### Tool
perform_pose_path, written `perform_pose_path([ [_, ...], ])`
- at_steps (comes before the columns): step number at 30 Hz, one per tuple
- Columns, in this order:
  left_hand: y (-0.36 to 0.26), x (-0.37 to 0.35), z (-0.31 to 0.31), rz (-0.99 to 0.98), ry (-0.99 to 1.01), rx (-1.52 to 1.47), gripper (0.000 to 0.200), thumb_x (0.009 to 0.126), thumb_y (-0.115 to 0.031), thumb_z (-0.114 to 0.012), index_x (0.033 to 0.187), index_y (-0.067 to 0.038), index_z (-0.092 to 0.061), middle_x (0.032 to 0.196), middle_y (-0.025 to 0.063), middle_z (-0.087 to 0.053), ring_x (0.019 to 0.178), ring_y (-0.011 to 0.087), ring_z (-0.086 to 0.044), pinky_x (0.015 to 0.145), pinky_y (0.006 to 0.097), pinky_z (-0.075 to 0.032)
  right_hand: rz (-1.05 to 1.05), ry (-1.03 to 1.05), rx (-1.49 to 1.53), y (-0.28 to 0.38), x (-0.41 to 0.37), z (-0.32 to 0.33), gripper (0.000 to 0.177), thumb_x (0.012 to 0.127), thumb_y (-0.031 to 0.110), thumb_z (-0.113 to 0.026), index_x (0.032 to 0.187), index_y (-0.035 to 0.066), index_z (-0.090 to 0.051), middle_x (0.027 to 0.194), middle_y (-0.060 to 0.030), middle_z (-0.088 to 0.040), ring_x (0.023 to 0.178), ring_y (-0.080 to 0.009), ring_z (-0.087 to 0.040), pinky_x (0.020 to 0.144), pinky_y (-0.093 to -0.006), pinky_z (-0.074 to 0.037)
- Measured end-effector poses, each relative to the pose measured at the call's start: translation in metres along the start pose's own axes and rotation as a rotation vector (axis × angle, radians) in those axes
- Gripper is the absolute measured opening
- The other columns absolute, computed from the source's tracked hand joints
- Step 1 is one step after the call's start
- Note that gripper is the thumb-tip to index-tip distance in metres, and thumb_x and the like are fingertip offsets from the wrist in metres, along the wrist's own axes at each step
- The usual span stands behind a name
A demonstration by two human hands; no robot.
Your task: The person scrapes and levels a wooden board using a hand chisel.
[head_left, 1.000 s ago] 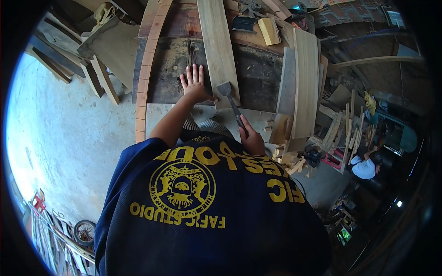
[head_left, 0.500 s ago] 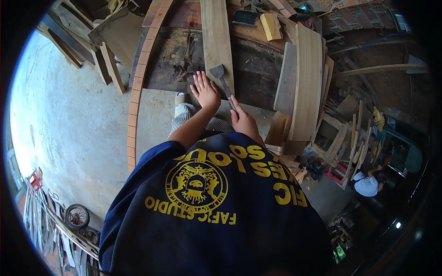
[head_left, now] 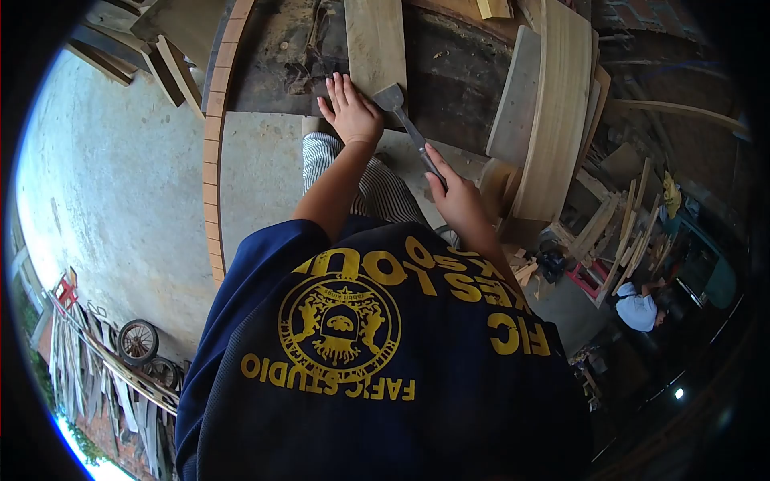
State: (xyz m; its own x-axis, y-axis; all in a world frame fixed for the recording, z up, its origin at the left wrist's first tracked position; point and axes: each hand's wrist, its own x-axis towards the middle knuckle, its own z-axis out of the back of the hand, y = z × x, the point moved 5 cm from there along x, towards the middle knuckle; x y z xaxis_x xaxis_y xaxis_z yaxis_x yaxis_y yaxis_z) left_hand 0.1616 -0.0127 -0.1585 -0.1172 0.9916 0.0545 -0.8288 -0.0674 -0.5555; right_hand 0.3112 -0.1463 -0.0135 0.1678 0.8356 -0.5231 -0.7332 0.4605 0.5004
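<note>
A putty knife with a flat metal blade and a dark handle is in my right hand, its fingers wrapped round the handle. The blade lies at the near right corner of a long pale wooden board. My left hand rests flat by the board's near left edge, fingers stretched out and holding nothing. Under the board is a dark, stained work surface.
At the left runs a curved wooden strip with evenly spaced lines. Stacked planks stand on the right. Scrap wood and another person are farther right. A wheel lies at lower left beside long wood strips.
The view has shifted, so the board and bench sit higher in it. My right hand, still on the putty knife, has moved right and back, and the blade is closer to the board's near end.
</note>
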Motion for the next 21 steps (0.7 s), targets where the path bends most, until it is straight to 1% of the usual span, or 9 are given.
perform_pose_path([
  [1, 0.000, 0.001, 0.002, -0.011, -0.009, -0.003, 0.053, 0.090, -0.018, -0.038, 0.141, -0.003, -0.037, 0.152, 0.0127, -0.031, 0.145, 0.0269, -0.019, 0.115, 0.0510, -0.001, 0.020, -0.013, -0.012, -0.003, 0.000, 0.000, 0.049, 0.094, 0.029, -0.055, 0.141, 0.031, -0.043, 0.073, -0.0207, -0.064, 0.070, -0.0397, -0.065, 0.060, -0.0457, -0.050],
  [6, 0.003, 0.003, -0.002, -0.036, -0.025, 0.001, 0.051, 0.091, -0.018, -0.038, 0.140, -0.002, -0.037, 0.151, 0.0140, -0.031, 0.145, 0.0273, -0.019, 0.115, 0.0510, -0.001, -0.026, 0.001, 0.009, -0.010, -0.013, -0.003, 0.049, 0.094, 0.030, -0.055, 0.141, 0.032, -0.042, 0.072, -0.0203, -0.064, 0.071, -0.0402, -0.065, 0.060, -0.0461, -0.050],
  [10, 0.001, 0.004, -0.001, -0.048, -0.018, 0.003, 0.051, 0.092, -0.018, -0.037, 0.139, -0.002, -0.037, 0.151, 0.0143, -0.031, 0.145, 0.0271, -0.019, 0.115, 0.0511, -0.001, -0.006, -0.051, 0.026, -0.014, -0.016, -0.012, 0.048, 0.094, 0.032, -0.054, 0.141, 0.033, -0.043, 0.071, -0.0204, -0.064, 0.070, -0.0401, -0.065, 0.060, -0.0462, -0.050],
  [12, 0.001, 0.004, 0.001, -0.048, -0.050, -0.017, 0.051, 0.091, -0.019, -0.039, 0.138, 0.000, -0.040, 0.149, 0.0153, -0.034, 0.144, 0.0283, -0.021, 0.115, 0.0515, -0.003, -0.006, -0.071, 0.024, -0.013, -0.014, -0.013, 0.048, 0.094, 0.032, -0.054, 0.140, 0.033, -0.043, 0.070, -0.0203, -0.064, 0.069, -0.0399, -0.065, 0.060, -0.0461, -0.050],
  [14, 0.001, 0.003, 0.001, -0.056, -0.048, -0.019, 0.051, 0.091, -0.019, -0.039, 0.137, 0.000, -0.040, 0.149, 0.0152, -0.035, 0.144, 0.0284, -0.021, 0.115, 0.0516, -0.003, -0.056, -0.034, 0.017, -0.014, -0.012, -0.013, 0.049, 0.094, 0.031, -0.056, 0.141, 0.033, -0.042, 0.084, -0.0193, -0.067, 0.077, -0.0398, -0.066, 0.066, -0.0419, -0.051],
  [17, 0.001, 0.004, 0.002, -0.059, -0.055, -0.027, 0.051, 0.090, -0.019, -0.039, 0.137, 0.000, -0.040, 0.149, 0.0150, -0.035, 0.144, 0.0285, -0.021, 0.115, 0.0518, -0.003, -0.021, -0.066, 0.017, -0.020, -0.011, -0.018, 0.048, 0.094, 0.031, -0.056, 0.140, 0.033, -0.044, 0.084, -0.0202, -0.067, 0.078, -0.0399, -0.066, 0.064, -0.0424, -0.051],
  [21, 0.003, 0.004, 0.002, -0.071, -0.047, -0.037, 0.051, 0.090, -0.019, -0.039, 0.137, 0.000, -0.040, 0.149, 0.0155, -0.034, 0.144, 0.0288, -0.021, 0.115, 0.0518, -0.002, -0.027, -0.033, 0.008, -0.031, -0.022, -0.022, 0.047, 0.094, 0.031, -0.056, 0.139, 0.033, -0.045, 0.083, -0.0216, -0.066, 0.078, -0.0401, -0.065, 0.063, -0.0434, -0.050],
])
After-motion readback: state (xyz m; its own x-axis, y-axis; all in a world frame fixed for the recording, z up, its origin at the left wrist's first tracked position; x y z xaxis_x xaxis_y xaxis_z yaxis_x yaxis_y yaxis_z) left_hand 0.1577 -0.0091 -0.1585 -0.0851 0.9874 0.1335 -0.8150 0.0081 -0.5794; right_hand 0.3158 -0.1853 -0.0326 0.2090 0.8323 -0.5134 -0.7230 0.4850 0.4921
